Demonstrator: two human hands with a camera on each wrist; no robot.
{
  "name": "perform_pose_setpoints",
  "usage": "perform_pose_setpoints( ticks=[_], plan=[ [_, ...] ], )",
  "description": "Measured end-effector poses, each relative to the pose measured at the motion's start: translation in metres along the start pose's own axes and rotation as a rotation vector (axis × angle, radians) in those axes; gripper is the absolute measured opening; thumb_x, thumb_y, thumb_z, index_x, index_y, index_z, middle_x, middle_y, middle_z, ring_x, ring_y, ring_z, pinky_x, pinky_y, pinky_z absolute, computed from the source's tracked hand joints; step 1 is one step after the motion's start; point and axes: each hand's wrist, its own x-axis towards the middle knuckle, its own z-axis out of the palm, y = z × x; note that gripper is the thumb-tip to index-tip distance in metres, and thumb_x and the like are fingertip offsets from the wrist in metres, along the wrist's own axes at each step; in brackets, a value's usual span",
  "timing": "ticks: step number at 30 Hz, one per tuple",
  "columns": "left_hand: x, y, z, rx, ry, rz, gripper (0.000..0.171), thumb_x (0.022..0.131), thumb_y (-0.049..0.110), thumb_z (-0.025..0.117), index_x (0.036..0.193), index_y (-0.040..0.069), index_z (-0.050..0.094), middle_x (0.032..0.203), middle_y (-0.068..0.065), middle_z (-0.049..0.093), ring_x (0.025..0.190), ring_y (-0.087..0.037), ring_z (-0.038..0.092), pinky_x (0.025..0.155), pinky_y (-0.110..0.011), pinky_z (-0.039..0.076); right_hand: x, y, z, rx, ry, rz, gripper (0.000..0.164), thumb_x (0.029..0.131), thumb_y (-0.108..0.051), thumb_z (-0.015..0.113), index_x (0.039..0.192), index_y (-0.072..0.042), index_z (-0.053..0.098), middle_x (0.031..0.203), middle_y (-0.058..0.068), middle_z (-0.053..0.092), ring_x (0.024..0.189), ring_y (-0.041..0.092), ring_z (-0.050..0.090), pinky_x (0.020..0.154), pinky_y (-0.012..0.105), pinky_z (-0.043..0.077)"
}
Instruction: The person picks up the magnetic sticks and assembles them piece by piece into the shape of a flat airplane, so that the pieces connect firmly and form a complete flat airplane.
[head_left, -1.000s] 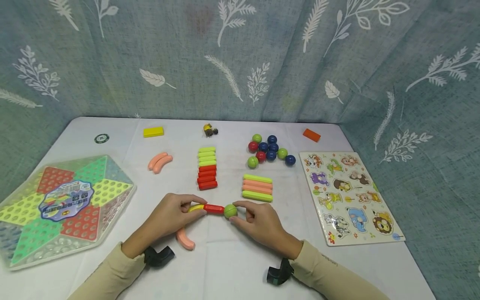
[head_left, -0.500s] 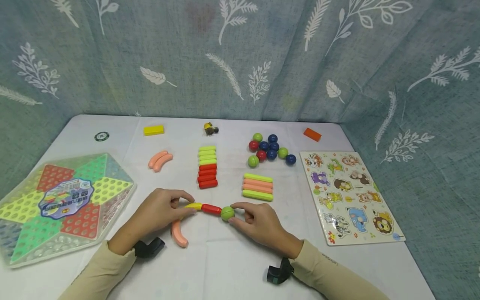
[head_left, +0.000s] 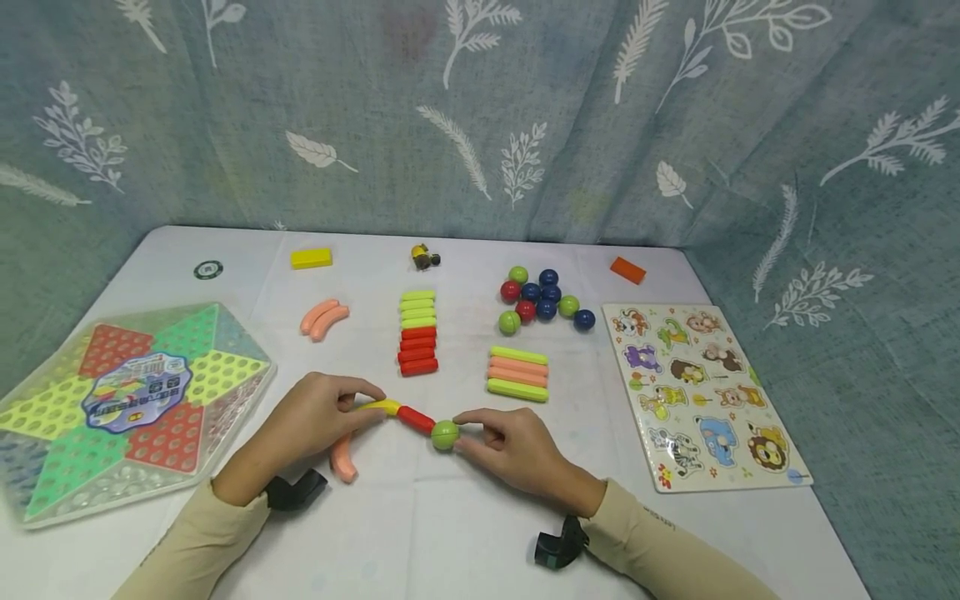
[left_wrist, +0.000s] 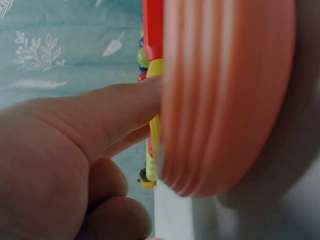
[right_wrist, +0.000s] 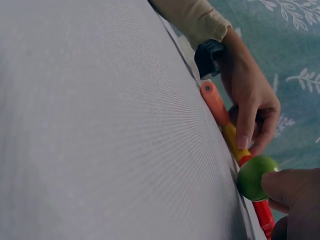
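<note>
In the head view a bent chain lies low in the middle: a pink curved stick, a yellow curved stick, a red stick and a green ball. My left hand pinches the yellow stick between thumb and index finger, covering where it meets the pink one. The pink stick looms ridged and large in the left wrist view. With thumb and fingertips, my right hand holds the green ball from its right side. The ball meets the red stick's right end.
Behind the hands lie a column of green and red sticks, a row of green and pink sticks, two pink curved sticks and several coloured balls. A star-patterned game board stands left, an animal puzzle right.
My left hand has shifted left with the yellow and pink sticks. The right hand's ball has come left and slightly nearer, and the red stick now slants down towards it.
</note>
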Motion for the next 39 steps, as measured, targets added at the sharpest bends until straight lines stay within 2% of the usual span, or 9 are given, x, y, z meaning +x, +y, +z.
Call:
perform_pose_setpoints(
  ticks=[6,10,14,19,23,27,29,33,39],
  plan=[
    [-0.001,-0.003,-0.001,0.008,0.006,0.053,0.021,0.075,0.037,0.078,0.093,0.031,0.072,0.048,0.013,0.027,0.045,-0.003,0.024,0.045,-0.023,0.024,0.000,-0.004,0.001,0.056,-0.079,-0.006,0.025,0.085,-0.034,0.068,0.109,-0.028,0.066,0.054,-0.014,0.036,0.048,-0.001,0.032,0.045,0.018,0.024],
    [0.000,-0.002,-0.004,0.059,0.033,0.095,0.021,0.075,0.035,0.078,0.094,0.029,0.073,0.047,0.013,0.029,0.045,-0.003,0.026,0.045,-0.022,0.024,0.000,-0.006,0.004,0.077,-0.148,-0.045,0.025,0.087,-0.037,0.065,0.112,-0.031,0.064,0.054,-0.014,0.035,0.048,-0.001,0.032,0.046,0.017,0.024],
    [0.000,-0.003,-0.008,0.107,0.044,0.076,0.022,0.074,0.034,0.079,0.095,0.028,0.073,0.049,0.011,0.034,0.045,-0.005,0.031,0.045,-0.024,0.025,0.004,-0.010,0.007,0.072,-0.165,-0.081,0.025,0.088,-0.035,0.065,0.113,-0.031,0.064,0.055,-0.013,0.035,0.049,-0.001,0.032,0.047,0.017,0.024],
    [0.000,-0.004,-0.014,0.114,0.012,0.037,0.022,0.075,0.029,0.079,0.096,0.026,0.073,0.052,0.009,0.038,0.046,-0.007,0.034,0.045,-0.025,0.026,0.014,-0.014,0.011,0.042,-0.114,-0.056,0.023,0.089,-0.029,0.064,0.111,-0.023,0.067,0.054,-0.013,0.036,0.048,-0.001,0.032,0.046,0.017,0.025],
    [0.000,-0.004,-0.015,0.106,-0.011,0.021,0.021,0.076,0.027,0.078,0.096,0.026,0.073,0.052,0.008,0.038,0.046,-0.008,0.034,0.045,-0.025,0.026,0.031,-0.013,0.016,0.033,-0.015,0.055,0.022,0.089,-0.025,0.063,0.109,-0.017,0.068,0.051,-0.011,0.036,0.044,0.002,0.032,0.043,0.020,0.026],
    [0.000,-0.007,-0.015,0.123,0.007,0.019,0.021,0.076,0.027,0.078,0.096,0.025,0.073,0.052,0.008,0.038,0.046,-0.009,0.034,0.045,-0.026,0.026,0.054,-0.009,0.021,-0.010,0.076,0.168,0.026,0.089,-0.026,0.063,0.113,-0.018,0.066,0.049,-0.007,0.038,0.042,0.007,0.033,0.042,0.023,0.026],
    [0.000,-0.008,-0.015,0.127,0.022,0.021,0.021,0.076,0.027,0.078,0.096,0.025,0.073,0.052,0.008,0.038,0.046,-0.009,0.033,0.045,-0.026,0.026,0.063,-0.008,0.023,-0.053,0.083,0.208,0.030,0.089,-0.027,0.063,0.118,-0.019,0.064,0.049,-0.007,0.039,0.041,0.008,0.034,0.041,0.024,0.025],
    [-0.001,-0.010,-0.014,0.116,0.040,0.036,0.019,0.077,0.026,0.078,0.095,0.025,0.073,0.052,0.009,0.037,0.046,-0.007,0.033,0.045,-0.025,0.026,0.074,-0.005,0.026,-0.146,0.029,0.249,0.035,0.089,-0.030,0.061,0.124,-0.022,0.061,0.048,-0.007,0.040,0.039,0.009,0.035,0.039,0.024,0.024],
    [-0.001,-0.011,-0.015,0.122,0.050,0.045,0.020,0.076,0.027,0.078,0.095,0.024,0.073,0.052,0.009,0.036,0.046,-0.007,0.031,0.045,-0.025,0.026,0.072,-0.007,0.023,-0.209,0.041,0.228,0.018,0.086,-0.032,0.066,0.102,-0.025,0.066,0.049,-0.009,0.041,0.039,0.008,0.036,0.039,0.025,0.026]
  ],
)
